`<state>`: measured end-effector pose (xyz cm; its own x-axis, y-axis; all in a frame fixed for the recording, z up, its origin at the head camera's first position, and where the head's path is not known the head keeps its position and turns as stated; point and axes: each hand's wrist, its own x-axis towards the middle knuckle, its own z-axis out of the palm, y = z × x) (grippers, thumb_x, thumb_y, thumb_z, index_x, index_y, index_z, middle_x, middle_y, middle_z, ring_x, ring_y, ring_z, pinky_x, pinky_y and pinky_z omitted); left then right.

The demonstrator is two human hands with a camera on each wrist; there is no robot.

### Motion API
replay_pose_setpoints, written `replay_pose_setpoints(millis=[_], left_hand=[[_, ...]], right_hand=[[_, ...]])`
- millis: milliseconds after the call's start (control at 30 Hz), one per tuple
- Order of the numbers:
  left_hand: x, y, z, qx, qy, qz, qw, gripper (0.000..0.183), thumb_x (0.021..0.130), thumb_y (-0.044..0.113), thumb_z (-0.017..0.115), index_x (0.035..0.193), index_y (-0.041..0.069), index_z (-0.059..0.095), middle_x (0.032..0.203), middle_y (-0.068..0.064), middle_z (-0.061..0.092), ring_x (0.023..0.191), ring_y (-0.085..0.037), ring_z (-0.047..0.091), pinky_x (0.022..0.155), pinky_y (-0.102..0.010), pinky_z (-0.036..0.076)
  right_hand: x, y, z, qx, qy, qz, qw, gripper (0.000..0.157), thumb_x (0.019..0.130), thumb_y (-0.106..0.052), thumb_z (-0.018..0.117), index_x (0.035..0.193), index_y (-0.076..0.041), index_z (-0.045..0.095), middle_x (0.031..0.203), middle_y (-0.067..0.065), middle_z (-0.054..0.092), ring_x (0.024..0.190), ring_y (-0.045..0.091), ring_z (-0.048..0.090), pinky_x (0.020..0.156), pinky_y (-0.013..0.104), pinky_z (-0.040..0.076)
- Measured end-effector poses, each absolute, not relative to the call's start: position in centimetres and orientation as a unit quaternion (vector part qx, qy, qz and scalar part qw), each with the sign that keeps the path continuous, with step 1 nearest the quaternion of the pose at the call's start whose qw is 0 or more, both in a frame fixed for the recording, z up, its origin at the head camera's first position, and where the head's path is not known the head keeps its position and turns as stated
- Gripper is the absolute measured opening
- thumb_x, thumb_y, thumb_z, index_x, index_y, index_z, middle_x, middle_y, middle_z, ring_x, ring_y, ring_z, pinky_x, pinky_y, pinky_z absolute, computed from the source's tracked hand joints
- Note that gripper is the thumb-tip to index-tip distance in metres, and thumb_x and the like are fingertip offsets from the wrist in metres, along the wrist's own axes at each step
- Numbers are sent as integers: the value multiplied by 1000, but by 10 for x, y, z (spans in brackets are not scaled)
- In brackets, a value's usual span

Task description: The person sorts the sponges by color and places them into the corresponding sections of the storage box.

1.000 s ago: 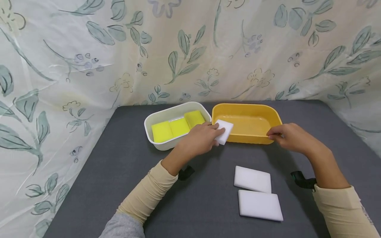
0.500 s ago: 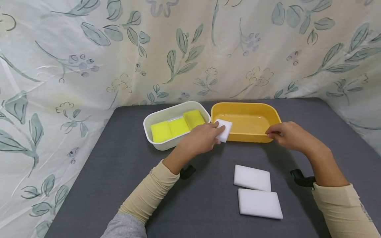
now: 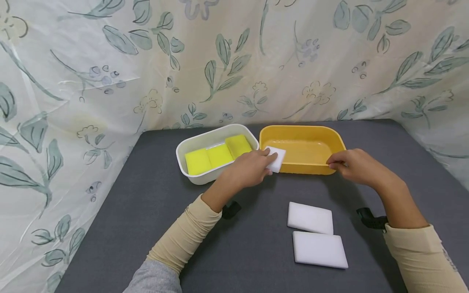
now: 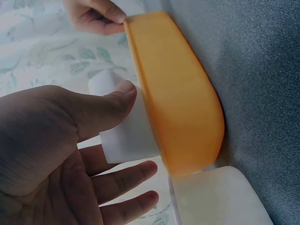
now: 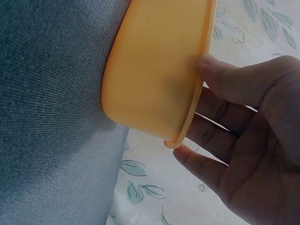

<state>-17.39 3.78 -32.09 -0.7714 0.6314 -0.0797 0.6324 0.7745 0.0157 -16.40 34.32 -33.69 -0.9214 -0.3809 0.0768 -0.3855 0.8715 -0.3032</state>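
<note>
Between its thumb and fingers, my left hand (image 3: 250, 167) pinches a white sponge (image 3: 277, 159), held tilted at the near left rim of the yellow tub (image 3: 304, 168). The left wrist view shows the thumb across the face of this white sponge (image 4: 129, 136), with the lower fingers spread. My right hand (image 3: 353, 165) grips the tub's near right rim, thumb outside and fingers reaching inside. Inside, the part of the tub that shows holds nothing. Two more white sponges (image 3: 310, 217) (image 3: 320, 249) lie flat on the table, one nearer than the other.
Left of the yellow tub stands a white tub (image 3: 205, 179) with three yellow sponges (image 3: 220, 156) in a row, their rims close together. A dark grey cloth covers the table (image 3: 146, 228). Behind it hangs a leaf-patterned curtain (image 3: 286, 61).
The white sponge in my left hand has shifted very slightly at the yellow tub's rim. My right hand keeps its grip, and the view has tilted a little.
</note>
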Motion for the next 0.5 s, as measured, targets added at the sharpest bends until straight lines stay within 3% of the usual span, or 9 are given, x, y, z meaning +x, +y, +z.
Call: replay_pose_setpoints(millis=[300, 500], left_hand=[[-176, 38, -323, 333, 942, 8, 44, 67, 99, 33, 65, 158, 20, 35, 158, -7, 37, 138, -24, 44, 110, -39, 37], [-176, 37, -322, 347, 937, 22, 42, 67, 100, 44, 60, 157, 17, 37, 158, -9, 38, 136, -25, 46, 110, -38, 38]], right_hand=[[-164, 344, -337, 199, -967, 159, 3, 13, 92, -1, 70, 102, 6, 74, 89, 8, 72, 71, 19, 58, 68, 42, 54], [-164, 344, -337, 206, -965, 159, 9, 14, 93, -1, 69, 103, 7, 74, 90, 10, 72, 71, 19, 59, 68, 43, 54]])
